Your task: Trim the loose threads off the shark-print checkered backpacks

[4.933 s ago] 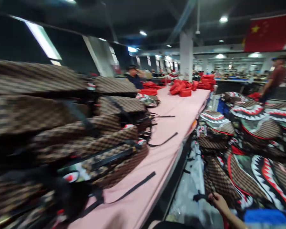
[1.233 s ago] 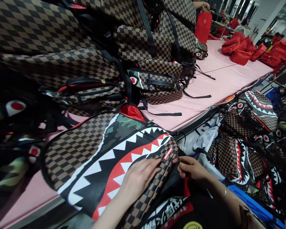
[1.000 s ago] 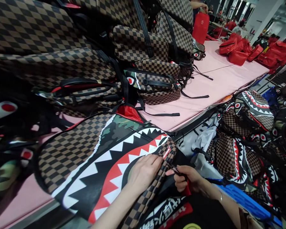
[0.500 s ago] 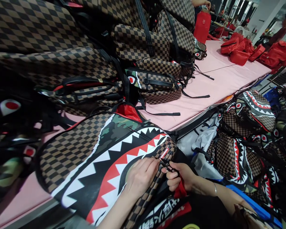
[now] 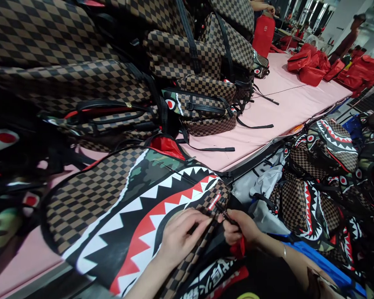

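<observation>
A backpack [image 5: 93, 195] with a brown check pattern, camouflage and a red-and-white shark mouth lies at the table's near edge, tilted toward me. My left hand [image 5: 180, 234] rests on its lower side, thumb and fingertips pinched together near the checked edge; what they hold, if anything, is too small to make out. Just to the right, my right hand [image 5: 241, 226] is closed around slim, dark, pointed thread snips [image 5: 226, 214]. Their tip points toward the bag, beside a small red-and-white label [image 5: 214, 202]. Something red hangs below the right hand.
Checked backpacks [image 5: 183, 54] are stacked high at the left and back of the pink table [image 5: 252, 141]. Red bags [image 5: 311, 62] lie at its far end, with people beyond. More shark-mouth bags [image 5: 311, 211] are heaped at the lower right.
My right hand has drawn the snips slightly right and down, away from my left hand. The left fingers have arched into a rounder pinch. The backpack stays in place.
</observation>
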`<state>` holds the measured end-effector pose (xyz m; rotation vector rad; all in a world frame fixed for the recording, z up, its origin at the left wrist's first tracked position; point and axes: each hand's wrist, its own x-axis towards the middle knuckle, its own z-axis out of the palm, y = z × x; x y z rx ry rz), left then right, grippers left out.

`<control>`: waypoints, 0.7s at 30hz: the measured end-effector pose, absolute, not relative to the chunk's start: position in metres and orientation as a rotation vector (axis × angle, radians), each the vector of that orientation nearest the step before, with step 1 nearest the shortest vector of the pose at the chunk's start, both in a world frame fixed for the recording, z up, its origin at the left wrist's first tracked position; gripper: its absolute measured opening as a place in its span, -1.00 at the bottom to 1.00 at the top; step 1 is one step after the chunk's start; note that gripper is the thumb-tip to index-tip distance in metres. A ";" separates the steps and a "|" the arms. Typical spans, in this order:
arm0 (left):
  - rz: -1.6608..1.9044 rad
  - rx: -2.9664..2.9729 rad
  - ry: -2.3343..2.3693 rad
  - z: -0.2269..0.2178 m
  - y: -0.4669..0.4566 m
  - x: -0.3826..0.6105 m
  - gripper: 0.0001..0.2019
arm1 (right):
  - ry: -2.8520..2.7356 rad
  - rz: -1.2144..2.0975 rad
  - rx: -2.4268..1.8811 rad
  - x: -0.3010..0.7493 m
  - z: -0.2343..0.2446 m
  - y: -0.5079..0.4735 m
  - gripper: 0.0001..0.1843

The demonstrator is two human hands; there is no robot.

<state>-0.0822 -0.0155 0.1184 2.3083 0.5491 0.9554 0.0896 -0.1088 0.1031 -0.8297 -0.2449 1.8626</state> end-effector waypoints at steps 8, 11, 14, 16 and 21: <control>0.480 2.098 0.581 0.118 0.037 -0.047 -0.68 | -0.601 1.308 -1.499 0.135 0.089 -0.110 -0.56; 0.430 2.080 0.631 0.100 0.058 -0.029 -0.71 | -0.830 1.167 -1.661 0.139 0.094 -0.108 -0.70; 0.335 2.070 0.573 0.089 0.066 -0.017 -0.77 | -0.982 1.051 -1.809 0.139 0.107 -0.103 -0.76; 0.279 2.055 0.568 0.087 0.067 -0.014 -0.82 | -1.068 1.013 -1.888 0.138 0.116 -0.099 -0.76; 0.223 2.009 0.611 0.087 0.066 -0.013 -0.79 | -1.298 0.899 -1.993 0.130 0.127 -0.086 -0.83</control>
